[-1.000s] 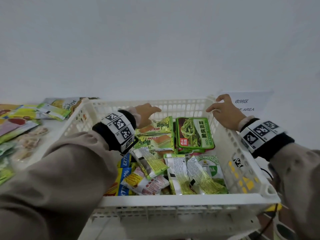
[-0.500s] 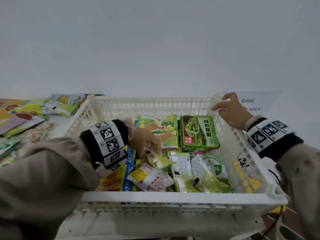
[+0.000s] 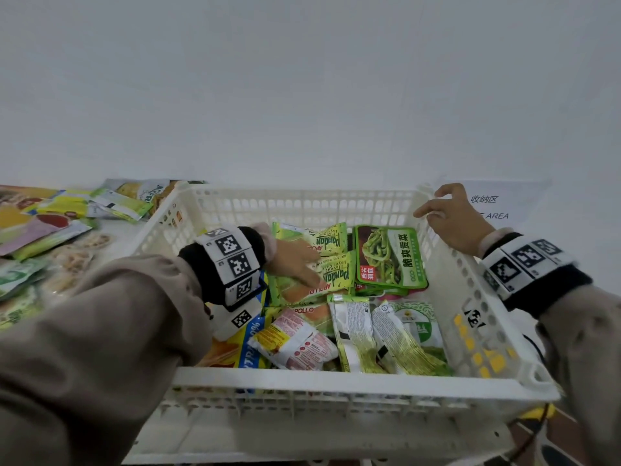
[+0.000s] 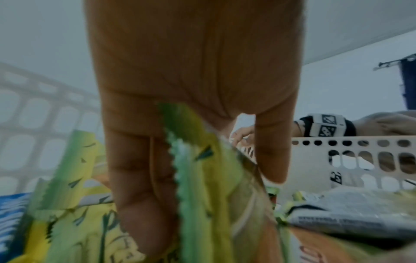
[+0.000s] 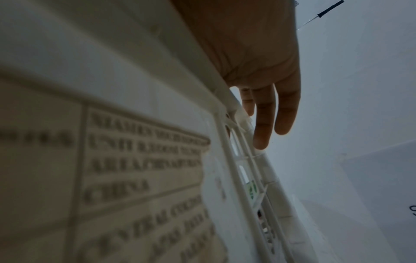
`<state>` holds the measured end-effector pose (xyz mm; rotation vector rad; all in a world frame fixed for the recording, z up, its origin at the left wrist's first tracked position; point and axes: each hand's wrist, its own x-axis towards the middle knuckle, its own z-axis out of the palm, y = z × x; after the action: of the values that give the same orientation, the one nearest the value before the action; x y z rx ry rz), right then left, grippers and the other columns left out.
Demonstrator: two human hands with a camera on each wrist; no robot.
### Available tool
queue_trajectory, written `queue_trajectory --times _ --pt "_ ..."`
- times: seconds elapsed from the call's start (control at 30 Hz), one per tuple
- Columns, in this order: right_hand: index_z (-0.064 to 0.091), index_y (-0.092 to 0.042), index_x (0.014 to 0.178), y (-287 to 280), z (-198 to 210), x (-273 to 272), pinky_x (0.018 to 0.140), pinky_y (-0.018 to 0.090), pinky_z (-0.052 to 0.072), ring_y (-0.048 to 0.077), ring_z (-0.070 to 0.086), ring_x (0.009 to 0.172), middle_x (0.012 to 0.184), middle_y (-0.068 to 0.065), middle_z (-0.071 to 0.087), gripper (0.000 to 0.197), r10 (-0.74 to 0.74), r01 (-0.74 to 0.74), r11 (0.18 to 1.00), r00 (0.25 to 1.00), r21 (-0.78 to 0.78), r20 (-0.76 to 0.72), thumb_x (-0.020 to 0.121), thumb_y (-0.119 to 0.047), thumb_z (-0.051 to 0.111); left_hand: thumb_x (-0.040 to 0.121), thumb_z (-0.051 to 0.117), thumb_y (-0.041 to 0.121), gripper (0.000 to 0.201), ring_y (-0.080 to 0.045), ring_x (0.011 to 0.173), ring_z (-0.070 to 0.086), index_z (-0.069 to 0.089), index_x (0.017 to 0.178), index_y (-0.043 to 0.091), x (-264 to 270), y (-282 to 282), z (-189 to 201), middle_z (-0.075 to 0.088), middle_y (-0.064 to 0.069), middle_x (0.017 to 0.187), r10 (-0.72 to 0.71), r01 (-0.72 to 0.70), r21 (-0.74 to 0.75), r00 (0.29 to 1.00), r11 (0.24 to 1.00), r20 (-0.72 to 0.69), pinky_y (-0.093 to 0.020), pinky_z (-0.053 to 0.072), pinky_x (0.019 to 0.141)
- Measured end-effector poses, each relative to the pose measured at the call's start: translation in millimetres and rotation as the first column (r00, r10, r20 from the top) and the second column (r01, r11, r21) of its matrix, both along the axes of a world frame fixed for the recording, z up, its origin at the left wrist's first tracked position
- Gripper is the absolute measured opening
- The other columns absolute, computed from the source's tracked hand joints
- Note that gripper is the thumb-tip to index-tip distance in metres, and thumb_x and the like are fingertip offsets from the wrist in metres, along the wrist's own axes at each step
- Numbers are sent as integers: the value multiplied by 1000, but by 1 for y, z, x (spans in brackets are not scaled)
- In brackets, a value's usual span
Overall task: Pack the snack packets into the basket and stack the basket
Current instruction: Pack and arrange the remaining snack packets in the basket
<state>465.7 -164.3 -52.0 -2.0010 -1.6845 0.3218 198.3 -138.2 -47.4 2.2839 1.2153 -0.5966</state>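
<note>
The white basket [image 3: 336, 381] holds several snack packets. My left hand [image 3: 299, 267] is inside it, fingers straight, lying on a green-yellow Pandan packet [image 3: 337, 275]. In the left wrist view the straight fingers [image 4: 139, 178] point down and the packet's serrated edge [image 4: 180, 169] stands up between them. My right hand [image 3: 450, 220] rests on the basket's far right corner, thumb pointing inward. In the right wrist view its palm lies on the rim [image 5: 202, 62] and its fingers [image 5: 265, 115] hang loose outside the wall, curled round nothing.
More loose packets [image 3: 50, 223] lie on the table to the left of the basket. A paper sign [image 3: 487, 206] lies behind the right corner. Under the basket shows more white plastic lattice [image 3: 302, 432]. A white wall rises close behind.
My left hand came down from the back wall to a packet in the middle, then moved back onto the Pandan packets. That middle packet has left its place. The right hand stayed on the corner.
</note>
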Motion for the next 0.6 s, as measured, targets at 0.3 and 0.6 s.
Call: queue_trajectory --times 0.3,0.6 --pt "64 -6 107 -1 2 -1 75 33 45 25 49 70 135 8 24 30 11 -11 1000 1000 -17 -19 95 -4 36 92 52 25 25 -18 74 40 42 73 12 -4 8 -2 41 1 74 -95 88 170 995 982 38 -28 30 64" --pt "63 -4 108 -2 2 -1 80 34 44 25 52 82 131 7 24 30 31 -32 999 999 -21 -39 95 -4 36 83 58 -5 58 -21 71 62 29 131 13 -16 13 22 58 -16 101 460 -388 -275 549 880 698 -25 56 50"
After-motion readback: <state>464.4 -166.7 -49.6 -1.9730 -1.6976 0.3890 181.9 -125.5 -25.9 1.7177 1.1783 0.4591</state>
